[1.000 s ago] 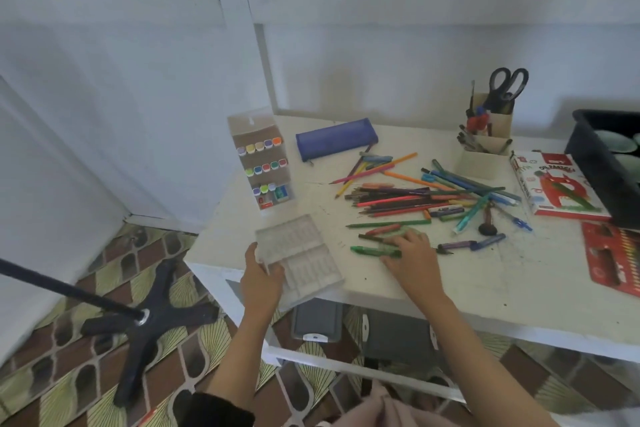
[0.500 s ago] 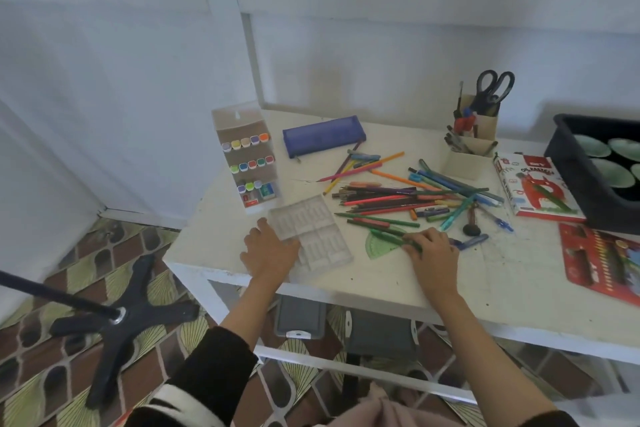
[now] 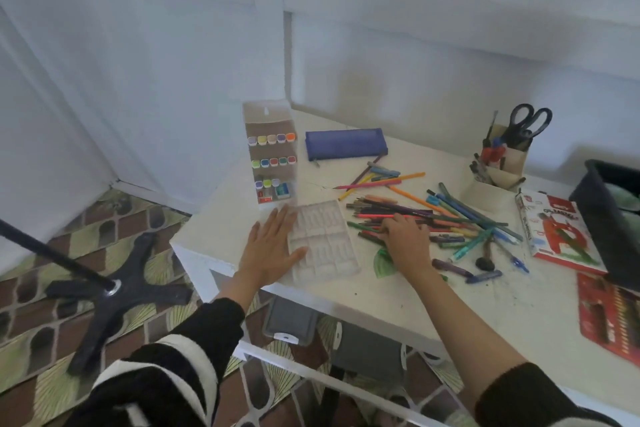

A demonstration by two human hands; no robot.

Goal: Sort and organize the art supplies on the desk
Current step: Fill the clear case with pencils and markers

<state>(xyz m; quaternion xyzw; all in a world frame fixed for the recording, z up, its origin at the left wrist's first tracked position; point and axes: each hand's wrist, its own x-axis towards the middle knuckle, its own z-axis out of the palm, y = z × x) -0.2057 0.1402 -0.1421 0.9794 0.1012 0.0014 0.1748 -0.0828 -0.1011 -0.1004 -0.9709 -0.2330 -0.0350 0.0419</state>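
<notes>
White desk (image 3: 519,305) set into a corner of pale walls holds the whole scatter. Near its middle lies a loose pile of coloured pencils and pens (image 3: 450,215), crossing one another at every angle. The right hand (image 3: 407,239) rests on the pile's near left end with its fingertips down among the pencils; whether it pinches any of them I cannot tell. A green protractor (image 3: 382,263) shows partly under that wrist.

Just left of the pile is a clear compartmented tray (image 3: 322,243), flat on the desk. The left hand (image 3: 270,250) lies palm down beside it, fingers straight and slightly spread, its thumb touching the tray's left edge.

Behind the tray stands a marker rack (image 3: 272,156) (three rows of coloured caps), and a blue pencil case (image 3: 344,144) lies to its right. Farther right are a cardboard holder (image 3: 502,166) with scissors (image 3: 530,121), a red-and-white pastel box (image 3: 557,229), a black bin (image 3: 609,218) and a red pack (image 3: 609,315). A black star-shaped base (image 3: 114,288) sits on the patterned floor (image 3: 52,340).
</notes>
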